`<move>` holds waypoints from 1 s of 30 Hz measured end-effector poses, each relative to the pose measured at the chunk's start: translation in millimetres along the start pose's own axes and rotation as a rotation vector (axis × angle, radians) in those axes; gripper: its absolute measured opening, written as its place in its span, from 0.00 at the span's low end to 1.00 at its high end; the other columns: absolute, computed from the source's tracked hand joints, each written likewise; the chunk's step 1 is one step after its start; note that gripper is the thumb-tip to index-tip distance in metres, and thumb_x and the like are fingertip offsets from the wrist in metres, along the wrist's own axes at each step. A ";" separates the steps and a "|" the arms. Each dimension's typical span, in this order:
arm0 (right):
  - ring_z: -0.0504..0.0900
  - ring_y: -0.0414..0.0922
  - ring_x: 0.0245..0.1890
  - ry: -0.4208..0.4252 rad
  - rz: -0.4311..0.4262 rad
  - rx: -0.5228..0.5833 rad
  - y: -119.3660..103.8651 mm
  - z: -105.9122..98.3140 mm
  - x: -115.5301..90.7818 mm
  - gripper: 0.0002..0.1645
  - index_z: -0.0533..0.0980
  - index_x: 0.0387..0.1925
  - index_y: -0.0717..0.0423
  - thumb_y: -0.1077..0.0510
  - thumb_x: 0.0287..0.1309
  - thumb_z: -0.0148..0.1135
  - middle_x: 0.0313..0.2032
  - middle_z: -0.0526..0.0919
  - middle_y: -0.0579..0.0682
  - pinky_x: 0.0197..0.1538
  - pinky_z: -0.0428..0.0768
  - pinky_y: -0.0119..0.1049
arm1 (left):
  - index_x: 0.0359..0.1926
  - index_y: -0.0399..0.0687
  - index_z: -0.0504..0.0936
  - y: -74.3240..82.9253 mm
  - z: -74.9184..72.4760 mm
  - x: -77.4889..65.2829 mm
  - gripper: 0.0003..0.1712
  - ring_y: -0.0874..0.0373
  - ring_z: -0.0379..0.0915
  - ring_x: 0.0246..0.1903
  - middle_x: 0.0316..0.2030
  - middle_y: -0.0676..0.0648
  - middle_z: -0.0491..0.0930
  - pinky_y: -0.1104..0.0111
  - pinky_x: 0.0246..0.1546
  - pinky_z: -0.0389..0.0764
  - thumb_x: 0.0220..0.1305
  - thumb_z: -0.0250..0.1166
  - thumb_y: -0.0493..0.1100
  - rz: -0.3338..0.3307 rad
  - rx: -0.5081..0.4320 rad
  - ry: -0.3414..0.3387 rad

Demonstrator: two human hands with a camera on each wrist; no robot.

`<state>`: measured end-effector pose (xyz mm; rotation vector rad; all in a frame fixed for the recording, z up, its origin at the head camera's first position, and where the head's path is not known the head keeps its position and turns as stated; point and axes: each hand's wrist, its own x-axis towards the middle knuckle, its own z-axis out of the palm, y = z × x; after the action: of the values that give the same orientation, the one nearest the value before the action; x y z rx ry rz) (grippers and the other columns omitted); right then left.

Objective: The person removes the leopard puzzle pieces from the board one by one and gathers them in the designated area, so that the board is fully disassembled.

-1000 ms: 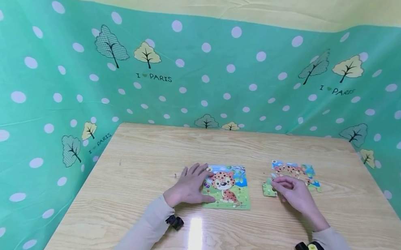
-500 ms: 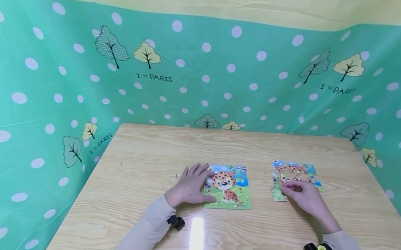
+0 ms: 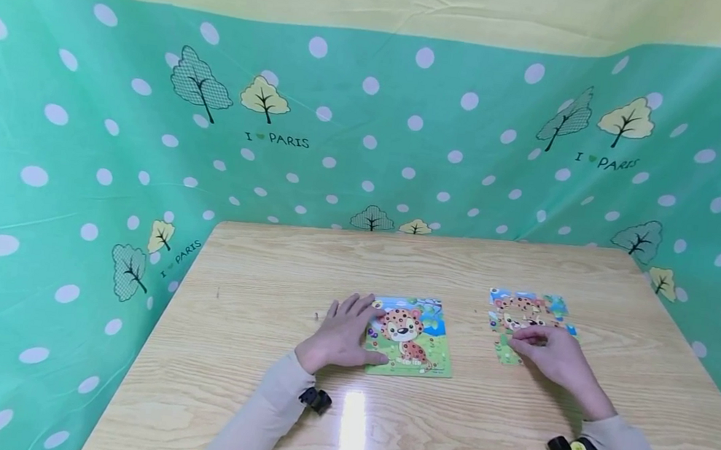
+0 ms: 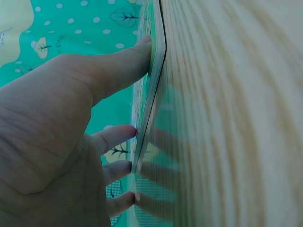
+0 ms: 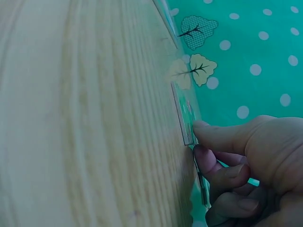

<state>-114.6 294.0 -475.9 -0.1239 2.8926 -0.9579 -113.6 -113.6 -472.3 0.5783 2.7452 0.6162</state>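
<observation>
My left hand (image 3: 342,333) rests on the left side of a square leopard picture board (image 3: 409,351), fingers spread, thumb on its lower part. In the left wrist view the thumb lies on the face of the board (image 4: 150,94), and other fingertips touch near its edge. My right hand (image 3: 554,355) pinches a green jigsaw piece (image 3: 507,353) between thumb and index finger. That piece sits at the lower left of a partly joined leopard jigsaw (image 3: 517,304), whose lower right part is hidden behind the hand. The right wrist view shows the thumb on the green piece (image 5: 183,111).
Both things lie on a light wood table (image 3: 277,260), the jigsaw right of the board. A green dotted curtain (image 3: 345,121) hangs behind the table and along its sides. A bright light streak shows on the front of the tabletop.
My right hand has moved right with the green piece, which now lies against the underside of the joined jigsaw, further right than before. The left hand and board have stayed put.
</observation>
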 end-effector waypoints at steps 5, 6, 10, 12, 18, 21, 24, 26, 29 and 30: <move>0.84 0.44 0.39 0.018 -0.012 -0.008 -0.3 1.3 0.3 0.14 0.89 0.45 0.58 0.51 0.69 0.72 0.41 0.92 0.55 0.38 0.79 0.35 | 0.79 0.53 0.67 0.0 0.0 -0.2 0.53 0.34 0.43 0.84 0.85 0.41 0.52 0.30 0.82 0.42 0.60 0.73 0.69 0.010 -0.013 0.007; 0.84 0.44 0.38 0.024 -0.016 -0.010 -0.9 1.9 0.1 0.14 0.89 0.45 0.58 0.51 0.69 0.72 0.40 0.92 0.54 0.38 0.78 0.34 | 0.79 0.54 0.67 -0.1 0.0 -0.3 0.53 0.35 0.43 0.84 0.85 0.41 0.52 0.30 0.82 0.42 0.60 0.73 0.69 0.010 -0.013 0.007; 0.84 0.42 0.37 0.032 -0.045 0.023 -6.6 5.4 -0.2 0.14 0.89 0.46 0.58 0.50 0.70 0.71 0.40 0.92 0.53 0.35 0.79 0.30 | 0.79 0.54 0.67 -0.1 -0.5 -0.9 0.53 0.35 0.43 0.84 0.85 0.42 0.52 0.31 0.82 0.42 0.60 0.73 0.69 0.008 -0.019 0.009; 0.84 0.42 0.37 0.019 -0.051 0.060 -10.7 7.9 0.2 0.16 0.88 0.47 0.58 0.49 0.71 0.70 0.40 0.92 0.53 0.34 0.78 0.29 | 0.79 0.55 0.67 -0.1 -0.6 -1.1 0.52 0.35 0.43 0.84 0.85 0.42 0.52 0.31 0.82 0.41 0.60 0.73 0.69 0.007 -0.020 0.009; 0.82 0.42 0.37 -0.028 -0.061 0.124 -27.1 14.8 2.5 0.15 0.88 0.49 0.57 0.50 0.73 0.68 0.40 0.91 0.50 0.34 0.78 0.30 | 0.79 0.55 0.67 0.2 0.5 -0.7 0.53 0.35 0.42 0.84 0.85 0.42 0.52 0.31 0.82 0.41 0.60 0.74 0.69 0.001 -0.025 0.006; 0.82 0.41 0.37 -0.049 -0.081 0.135 -36.0 20.7 2.7 0.13 0.88 0.47 0.56 0.52 0.72 0.68 0.40 0.91 0.49 0.35 0.79 0.30 | 0.79 0.55 0.67 -1.9 2.6 0.2 0.53 0.35 0.42 0.84 0.85 0.42 0.51 0.31 0.82 0.40 0.59 0.74 0.69 -0.004 -0.019 0.007; 0.82 0.40 0.37 -0.064 -0.104 0.144 -42.4 27.8 2.6 0.12 0.88 0.46 0.56 0.52 0.71 0.69 0.39 0.91 0.48 0.37 0.79 0.30 | 0.80 0.54 0.67 -3.7 5.0 1.3 0.53 0.35 0.41 0.84 0.85 0.41 0.51 0.31 0.82 0.39 0.59 0.74 0.68 -0.005 -0.017 0.005; 0.82 0.40 0.38 -0.071 -0.121 0.145 -45.7 33.2 3.0 0.12 0.89 0.46 0.55 0.52 0.71 0.70 0.39 0.91 0.48 0.40 0.80 0.31 | 0.80 0.54 0.67 -3.9 5.4 1.6 0.53 0.36 0.41 0.85 0.85 0.41 0.51 0.32 0.82 0.39 0.60 0.74 0.68 -0.006 -0.020 0.003; 0.83 0.40 0.38 -0.073 -0.145 0.147 -50.9 40.7 4.1 0.10 0.89 0.45 0.54 0.52 0.70 0.71 0.37 0.90 0.46 0.41 0.80 0.31 | 0.79 0.54 0.68 -2.5 3.4 0.5 0.52 0.35 0.42 0.84 0.85 0.41 0.52 0.31 0.82 0.40 0.60 0.74 0.68 0.001 -0.027 0.007; 0.82 0.39 0.38 -0.075 -0.152 0.151 -52.9 43.2 4.5 0.10 0.89 0.44 0.53 0.52 0.70 0.71 0.37 0.90 0.45 0.41 0.80 0.31 | 0.79 0.54 0.67 -2.5 3.0 0.3 0.52 0.35 0.42 0.85 0.85 0.41 0.51 0.32 0.82 0.40 0.60 0.74 0.68 -0.001 -0.025 0.004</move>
<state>-111.7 225.7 -479.0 -0.3646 2.7623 -1.1656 -113.6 -114.5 -476.1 0.5701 2.7375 0.6508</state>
